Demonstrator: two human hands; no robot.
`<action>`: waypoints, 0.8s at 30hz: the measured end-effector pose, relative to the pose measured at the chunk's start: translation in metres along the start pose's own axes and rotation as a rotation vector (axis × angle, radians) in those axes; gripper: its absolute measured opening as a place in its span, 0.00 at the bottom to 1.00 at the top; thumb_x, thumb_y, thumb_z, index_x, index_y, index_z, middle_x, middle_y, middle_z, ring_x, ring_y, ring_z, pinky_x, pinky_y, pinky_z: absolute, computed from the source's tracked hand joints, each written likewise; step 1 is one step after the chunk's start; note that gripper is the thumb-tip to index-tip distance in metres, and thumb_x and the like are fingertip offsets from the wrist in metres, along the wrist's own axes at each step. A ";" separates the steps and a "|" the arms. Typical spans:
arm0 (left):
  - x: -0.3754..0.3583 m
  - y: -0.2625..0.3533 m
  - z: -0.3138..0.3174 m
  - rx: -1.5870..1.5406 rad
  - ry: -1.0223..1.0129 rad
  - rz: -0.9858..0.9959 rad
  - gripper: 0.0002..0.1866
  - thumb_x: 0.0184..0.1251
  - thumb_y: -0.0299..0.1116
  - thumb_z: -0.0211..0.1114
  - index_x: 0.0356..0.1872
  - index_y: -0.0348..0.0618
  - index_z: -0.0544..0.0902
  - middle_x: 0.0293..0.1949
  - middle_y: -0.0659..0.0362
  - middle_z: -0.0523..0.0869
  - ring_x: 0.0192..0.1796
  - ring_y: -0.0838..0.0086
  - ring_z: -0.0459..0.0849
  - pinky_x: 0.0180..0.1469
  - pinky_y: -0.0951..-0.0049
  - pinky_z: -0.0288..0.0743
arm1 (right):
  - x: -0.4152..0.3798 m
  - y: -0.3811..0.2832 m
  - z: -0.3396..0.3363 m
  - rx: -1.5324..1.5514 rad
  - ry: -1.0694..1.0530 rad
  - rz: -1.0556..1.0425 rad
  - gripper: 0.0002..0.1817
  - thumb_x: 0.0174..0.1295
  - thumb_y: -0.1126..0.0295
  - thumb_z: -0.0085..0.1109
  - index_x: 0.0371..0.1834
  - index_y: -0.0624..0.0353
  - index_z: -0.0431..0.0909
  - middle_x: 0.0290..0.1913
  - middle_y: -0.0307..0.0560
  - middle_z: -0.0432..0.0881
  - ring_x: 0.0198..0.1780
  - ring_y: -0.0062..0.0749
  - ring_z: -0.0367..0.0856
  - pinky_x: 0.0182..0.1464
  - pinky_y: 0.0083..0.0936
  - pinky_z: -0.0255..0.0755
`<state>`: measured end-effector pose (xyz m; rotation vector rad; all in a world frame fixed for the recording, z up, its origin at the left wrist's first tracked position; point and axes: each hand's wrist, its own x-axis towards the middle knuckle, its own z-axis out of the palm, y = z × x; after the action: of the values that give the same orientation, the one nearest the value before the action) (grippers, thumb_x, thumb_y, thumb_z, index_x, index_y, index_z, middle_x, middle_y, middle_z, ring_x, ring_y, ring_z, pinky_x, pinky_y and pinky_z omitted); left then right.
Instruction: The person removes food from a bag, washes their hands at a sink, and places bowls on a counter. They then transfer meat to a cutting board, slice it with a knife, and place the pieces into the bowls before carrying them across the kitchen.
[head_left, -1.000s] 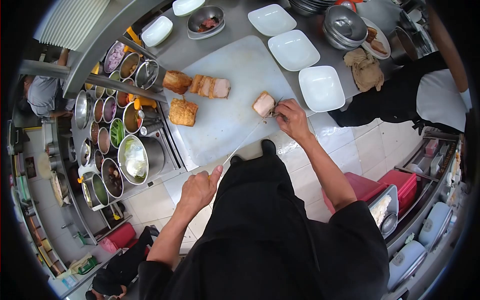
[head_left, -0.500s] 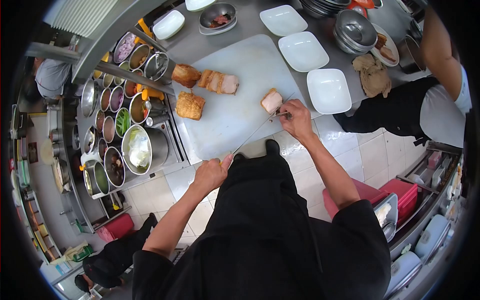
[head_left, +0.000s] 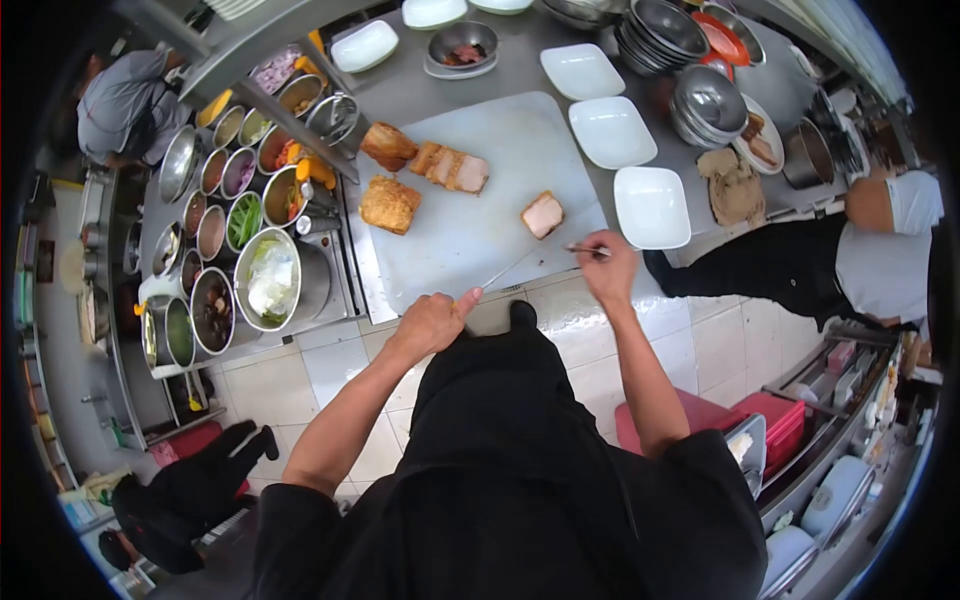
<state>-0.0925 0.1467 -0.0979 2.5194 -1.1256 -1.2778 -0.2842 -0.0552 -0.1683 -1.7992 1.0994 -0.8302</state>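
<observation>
My left hand is closed on the handle of a long thin knife, whose blade points up and right over the near edge of the white cutting board. Between the fingers of my right hand is a small, slim, dark and shiny item, too small to name. Just beyond it, apart from both hands, a cut piece of roast pork lies on the board. Farther left sit a row of pork slices and two crisp-skinned chunks, one at the back and one nearer.
White square dishes line the board's right side, beside a brown cloth and stacked metal bowls. Several metal containers of ingredients stand at left. A co-worker is at right; other people are at left.
My right hand has drawn back from the pork piece, which stays on the board. The knife has pulled back toward me, away from the pork. The camera view has shifted.
</observation>
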 end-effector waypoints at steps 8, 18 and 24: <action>-0.064 -0.037 0.025 -0.291 0.186 -0.020 0.44 0.69 0.67 0.42 0.26 0.27 0.81 0.28 0.32 0.81 0.39 0.39 0.81 0.47 0.52 0.73 | 0.010 -0.145 0.062 0.474 -0.345 -0.108 0.12 0.52 0.83 0.62 0.40 0.62 0.77 0.37 0.38 0.80 0.41 0.21 0.78 0.42 0.21 0.79; -0.109 -0.082 0.066 -0.504 0.226 -0.224 0.41 0.70 0.64 0.43 0.28 0.28 0.82 0.30 0.32 0.82 0.42 0.39 0.81 0.49 0.53 0.72 | -0.031 -0.252 0.243 0.311 -0.760 -0.499 0.24 0.52 0.68 0.69 0.53 0.64 0.77 0.47 0.54 0.83 0.51 0.44 0.81 0.57 0.33 0.73; -0.128 -0.107 0.084 -0.795 0.284 -0.398 0.40 0.71 0.65 0.44 0.23 0.29 0.78 0.19 0.49 0.78 0.26 0.65 0.75 0.35 0.62 0.70 | 0.069 -0.153 0.081 -0.147 -0.660 -0.600 0.34 0.39 0.87 0.52 0.57 0.55 0.74 0.63 0.51 0.73 0.66 0.46 0.67 0.68 0.35 0.62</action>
<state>-0.1409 0.3264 -0.1092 2.2158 -0.0093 -1.0784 -0.1348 -0.0538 -0.0575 -2.3307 0.1921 -0.4116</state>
